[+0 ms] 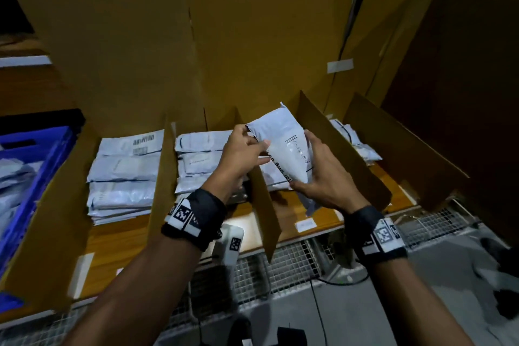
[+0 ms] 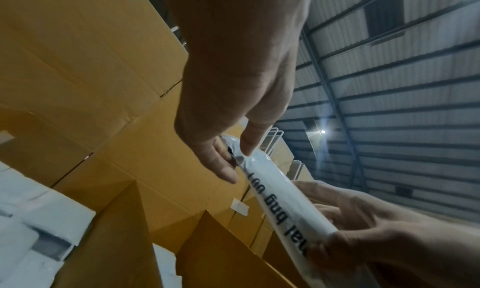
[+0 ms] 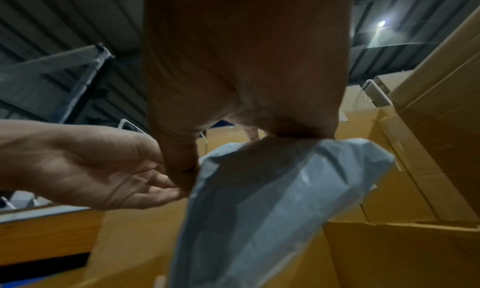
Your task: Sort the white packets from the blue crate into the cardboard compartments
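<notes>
Packet (image 1: 283, 146) mid-frame, my right hand (image 1: 325, 180) gripping its lower edge | left hand (image 1: 241, 157) pinching its top | crate (image 1: 42, 154) left, head view only

My forearms are bare, no sleeves. Left wrist: a wide black band (image 1: 196, 218), fabric-like, with a white strip across it carrying square black-and-white coded markers. Right wrist: a matching black band (image 1: 377, 234), also with a white strip and the same kind of markers. Left hand (image 1: 243, 156) and right hand (image 1: 325, 177) are bare: no gloves or rings visible.
</notes>
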The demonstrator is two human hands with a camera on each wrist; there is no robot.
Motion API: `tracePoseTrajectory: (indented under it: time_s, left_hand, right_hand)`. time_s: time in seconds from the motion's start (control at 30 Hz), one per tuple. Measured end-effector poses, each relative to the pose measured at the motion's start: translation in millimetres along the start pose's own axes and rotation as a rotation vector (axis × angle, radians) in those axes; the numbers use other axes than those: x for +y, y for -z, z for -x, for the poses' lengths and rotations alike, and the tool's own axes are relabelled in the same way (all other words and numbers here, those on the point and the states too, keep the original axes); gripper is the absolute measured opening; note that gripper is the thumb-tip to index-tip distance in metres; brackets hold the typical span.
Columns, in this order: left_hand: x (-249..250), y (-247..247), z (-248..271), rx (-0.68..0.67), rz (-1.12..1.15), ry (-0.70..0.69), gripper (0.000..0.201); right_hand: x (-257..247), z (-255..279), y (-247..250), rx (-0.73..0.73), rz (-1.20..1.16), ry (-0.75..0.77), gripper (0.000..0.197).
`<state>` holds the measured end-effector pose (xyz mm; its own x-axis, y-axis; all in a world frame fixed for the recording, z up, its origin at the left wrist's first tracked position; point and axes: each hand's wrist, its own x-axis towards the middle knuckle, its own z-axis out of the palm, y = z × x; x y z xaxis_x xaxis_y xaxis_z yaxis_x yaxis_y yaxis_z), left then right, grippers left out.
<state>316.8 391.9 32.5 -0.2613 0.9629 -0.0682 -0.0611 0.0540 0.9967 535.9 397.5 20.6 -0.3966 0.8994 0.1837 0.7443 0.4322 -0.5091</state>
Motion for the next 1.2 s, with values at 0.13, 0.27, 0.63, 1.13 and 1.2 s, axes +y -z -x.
tracePoseTrajectory:
  time_s: [0.13,0.27,0.63,1.13,1.2]
  left_hand:
    - [-13.5,-0.7,-55.8,0.065,-0.363,-0.077,0.054]
    - [-38.1,-4.9,-114.9,0.062,-0.726,-0.1,0.064]
    - [-87.3,-23.6,-196.3,-0.019,-1.166,-0.141,0.08]
    - [-128.0,-16.2,-197.3,-0.056,-1.227,-0.121,0.091]
    - [-129.9,-17.1,-197.9,-0.052,-1.234,-0.112,0.092]
  right_hand:
    - [32.4,-44.2,-1.6,0.01,0.059,-0.056,0.116]
    - [64.1,-95.1,0.0,-0.033,0.077,-0.073,0.116]
    - [122.3,-201.6,-29.7,-0.228,0.121,-0.114,0.122]
    - [151.4,-351.4,-102.3,-0.428,0.259,0.0,0.097]
    - [152.5,-370.8,-113.8,-0.472,0.328,0.051,0.102]
